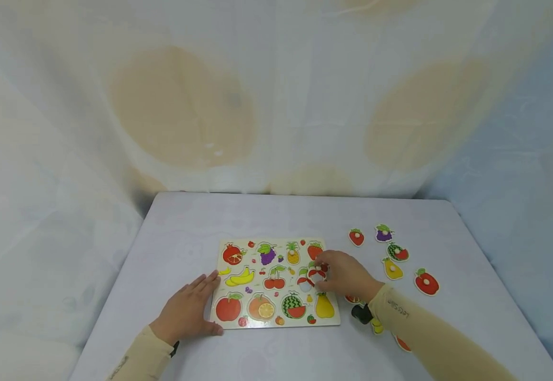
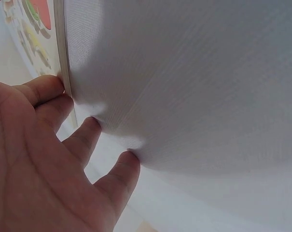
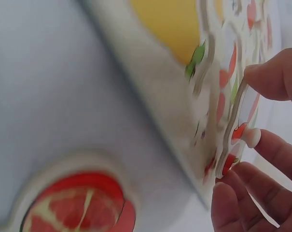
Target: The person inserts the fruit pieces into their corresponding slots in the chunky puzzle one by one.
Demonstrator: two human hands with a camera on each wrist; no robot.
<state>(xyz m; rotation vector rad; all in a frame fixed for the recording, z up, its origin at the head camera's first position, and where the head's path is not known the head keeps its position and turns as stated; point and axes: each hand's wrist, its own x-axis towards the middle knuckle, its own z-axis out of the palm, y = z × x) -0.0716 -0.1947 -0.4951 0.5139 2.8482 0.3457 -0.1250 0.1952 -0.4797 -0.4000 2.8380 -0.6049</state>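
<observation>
A wooden fruit puzzle board (image 1: 281, 324) lies flat on the table. My left hand (image 1: 188, 307) rests at its left side, fingers spread and mostly straight, thumb by the near left corner. In the left wrist view, fingertips (image 2: 51, 87) touch the board's edge while others press the cloth. My right hand (image 1: 345, 275) is over the board's right part. It pinches a red-and-white fruit puzzle piece (image 1: 317, 275), tilted up in the right wrist view, with a finger at its white knob (image 3: 252, 137). Beside that piece is a red-and-white fruit picture (image 1: 304, 283) with green leaves.
Right of the board lie loose pieces: a strawberry (image 1: 356, 237), grapes (image 1: 383, 234), a watermelon (image 1: 397, 252), a pear (image 1: 392, 269) and a red apple (image 1: 426, 282). A cut red fruit piece (image 3: 78, 205) and others lie partly under my right forearm. A white cloth covers the table (image 1: 266, 354).
</observation>
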